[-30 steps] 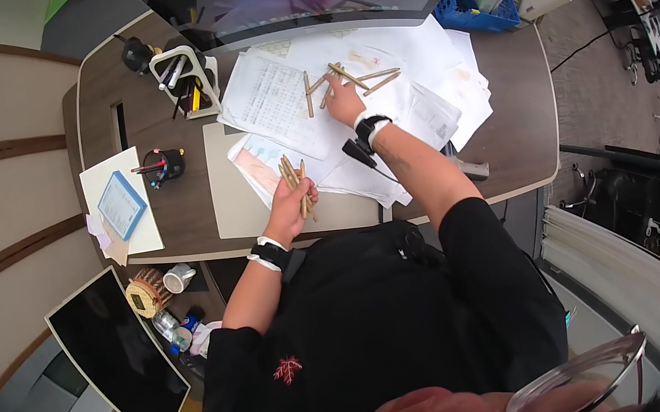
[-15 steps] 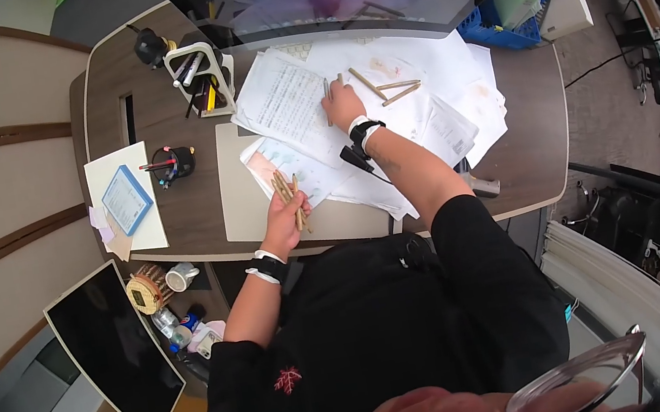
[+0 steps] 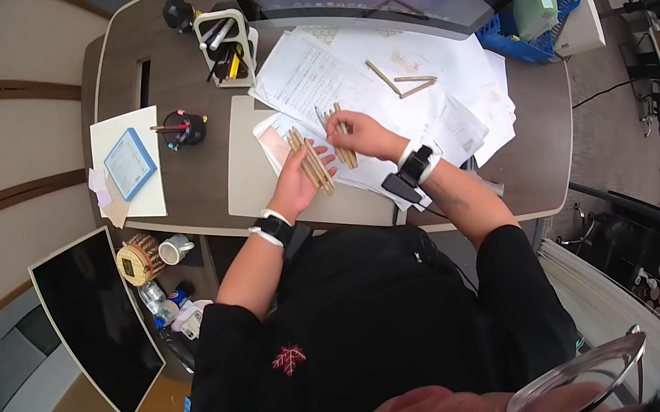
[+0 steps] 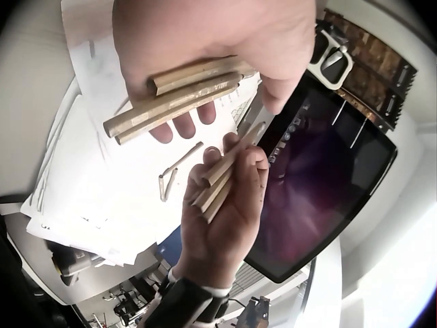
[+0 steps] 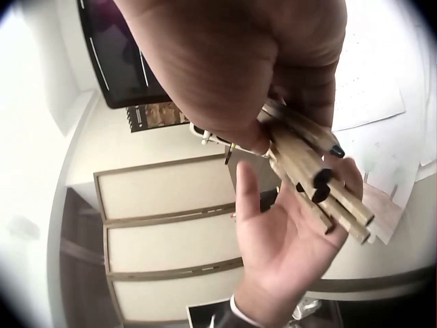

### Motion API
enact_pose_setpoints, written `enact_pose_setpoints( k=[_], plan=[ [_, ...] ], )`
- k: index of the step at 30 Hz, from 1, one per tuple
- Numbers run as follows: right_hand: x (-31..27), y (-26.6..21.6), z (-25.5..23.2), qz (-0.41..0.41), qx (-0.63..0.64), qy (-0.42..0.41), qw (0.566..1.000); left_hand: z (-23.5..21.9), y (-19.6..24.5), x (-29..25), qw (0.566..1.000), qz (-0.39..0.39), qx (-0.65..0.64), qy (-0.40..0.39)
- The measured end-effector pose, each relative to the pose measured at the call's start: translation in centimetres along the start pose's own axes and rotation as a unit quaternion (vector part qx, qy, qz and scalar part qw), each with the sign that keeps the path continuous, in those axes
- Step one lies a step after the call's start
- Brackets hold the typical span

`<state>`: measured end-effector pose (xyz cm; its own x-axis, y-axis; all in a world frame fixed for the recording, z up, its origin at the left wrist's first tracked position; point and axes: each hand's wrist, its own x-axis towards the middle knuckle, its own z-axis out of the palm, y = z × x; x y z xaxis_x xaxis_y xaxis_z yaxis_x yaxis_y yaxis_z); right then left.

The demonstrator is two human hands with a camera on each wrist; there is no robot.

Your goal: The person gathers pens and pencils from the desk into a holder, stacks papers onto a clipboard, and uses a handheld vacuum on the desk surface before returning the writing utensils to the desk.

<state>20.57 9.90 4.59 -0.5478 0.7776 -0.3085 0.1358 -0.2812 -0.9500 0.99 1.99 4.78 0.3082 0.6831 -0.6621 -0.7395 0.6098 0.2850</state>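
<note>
The left hand [image 3: 291, 188] is open, fingers extended beneath slim tan wooden pencils [image 3: 312, 164]; tilting could roll them off. The right hand [image 3: 372, 137] pinches several more; a loosening pinch could scatter them over the white papers [image 3: 462, 92], where three lie.

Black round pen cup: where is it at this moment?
In the head view, the black round pen cup stands on the brown desk, on the person's left, between the blue-edged flat box and the white pen organizer.
</note>
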Motion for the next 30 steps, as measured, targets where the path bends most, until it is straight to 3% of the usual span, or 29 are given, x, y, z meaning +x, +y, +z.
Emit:
enact_pose_setpoints(
  k=[1, 2, 4, 9, 12, 16, 24, 27, 28, 30],
  plan=[
    [-1.4, -0.2, 0.7, -0.007, 0.011, -0.015, 1.0, 0.1, -0.3, 0.2, 0.999, -0.008, -0.011, -0.029],
    [-2.9, -2.1, 1.0, -0.014, -0.145, -0.024, 0.989, 0.5, -0.5, 0.4, 0.998, -0.017, -0.022, -0.058],
    [-5.0, -3.1, 2.1, 0.022, -0.099, -0.004, 0.995, 1.0, -1.4, 0.2, 0.993, -0.027, -0.012, -0.112],
    [-8.6, -4.9, 2.7, 0.077, -0.112, 0.049, 0.99, 2.0, -3.3, -0.2, 0.992, -0.037, 0.047, -0.11],
    [-10.3, -5.3, 2.9, 0.038, -0.225, 0.065, 0.971, 3.0, -3.9, -1.2, 0.99, -0.052, 0.041, -0.126],
    [-11.6, -5.0, 2.7, 0.035, -0.225, 0.049, 0.972, 2.5, -4.8, -1.4, 0.978, -0.044, 0.117, -0.165],
    [-13.8, -5.8, 1.3, 0.029, -0.238, 0.097, 0.966, 2.4, -5.5, -2.3, 0.98, -0.028, 0.141, -0.135],
    [-13.9, -4.5, 0.8, 0.017, -0.109, 0.144, 0.983, 2.0, -5.6, -2.5, 0.984, -0.019, 0.114, -0.138],
    [-13.8, -4.7, 1.1, 0.021, -0.006, 0.174, 0.985, 2.1, -5.6, -2.7, 0.985, -0.016, 0.103, -0.14],
    [-13.8, -4.9, 1.2, 0.102, 0.1, 0.161, 0.977, 2.4, -5.8, -3.1, 0.988, 0.015, 0.084, -0.132]
  ],
)
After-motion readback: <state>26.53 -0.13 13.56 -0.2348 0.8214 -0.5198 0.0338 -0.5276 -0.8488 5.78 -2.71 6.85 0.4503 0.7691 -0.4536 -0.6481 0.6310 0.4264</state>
